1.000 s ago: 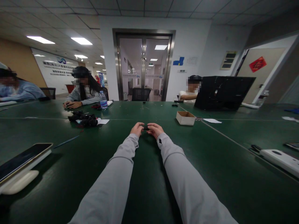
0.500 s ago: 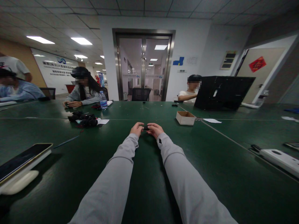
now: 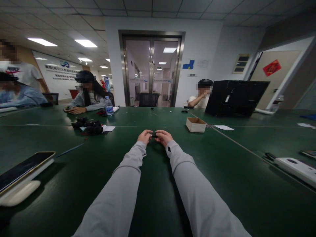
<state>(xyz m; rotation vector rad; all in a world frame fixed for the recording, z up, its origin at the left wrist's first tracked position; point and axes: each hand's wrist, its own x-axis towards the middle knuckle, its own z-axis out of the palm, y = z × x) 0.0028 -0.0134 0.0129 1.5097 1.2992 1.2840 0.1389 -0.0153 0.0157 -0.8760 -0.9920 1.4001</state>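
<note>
A small black object (image 3: 154, 135) is pinched between my two hands, low over the green table (image 3: 155, 184). It is too small for me to make out its kind. My left hand (image 3: 145, 136) grips its left end with thumb and fingers. From the other side, my right hand (image 3: 164, 137) has its fingers closed on the right end. Both arms stretch forward in light grey sleeves, and the fingertips cover most of the object.
Ahead to the right stands an open wooden box (image 3: 196, 125). Left of my hands lies a heap of black items (image 3: 88, 126) near a water bottle (image 3: 109, 106). A phone (image 3: 26, 169) is at the near left, a white power strip (image 3: 296, 168) at the right. Several people sit or stand beyond.
My hands and the small black object stay almost still. At the far left a standing person has moved more into view, and the person behind the monitor has raised a hand toward the head.
</note>
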